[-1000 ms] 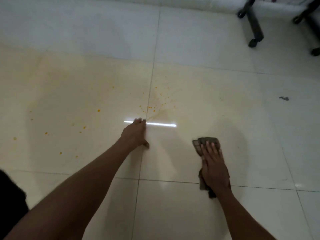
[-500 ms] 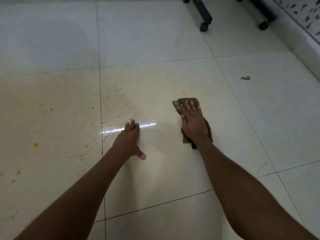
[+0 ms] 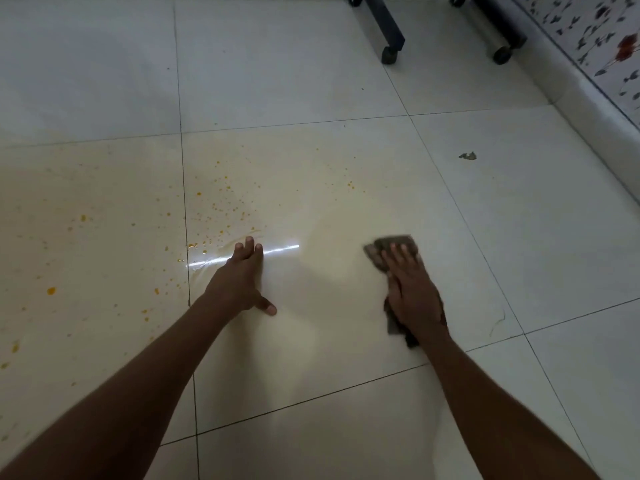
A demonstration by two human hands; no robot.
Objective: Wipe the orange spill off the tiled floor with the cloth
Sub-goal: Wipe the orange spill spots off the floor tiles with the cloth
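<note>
The orange spill (image 3: pixel 214 209) is a scatter of small drops and a pale yellowish film over two cream floor tiles, left of and beyond my left hand. My left hand (image 3: pixel 239 282) lies flat on the floor, fingers together, thumb out, holding nothing. My right hand (image 3: pixel 412 292) presses flat on a dark brownish cloth (image 3: pixel 394 245). The cloth's front edge sticks out past my fingertips and its rear bunches under my wrist. It rests to the right of the drops, on the filmed tile.
Two dark chair legs with castor wheels (image 3: pixel 389 57) (image 3: pixel 502 55) stand at the far top right. A wall base with a flowered pattern (image 3: pixel 595 46) runs along the right. A small grey scrap (image 3: pixel 467 155) lies on the floor beyond the cloth.
My right hand has slid the cloth over the tile, away from my left hand and to the right. My left hand stays planted. The view has shifted.
</note>
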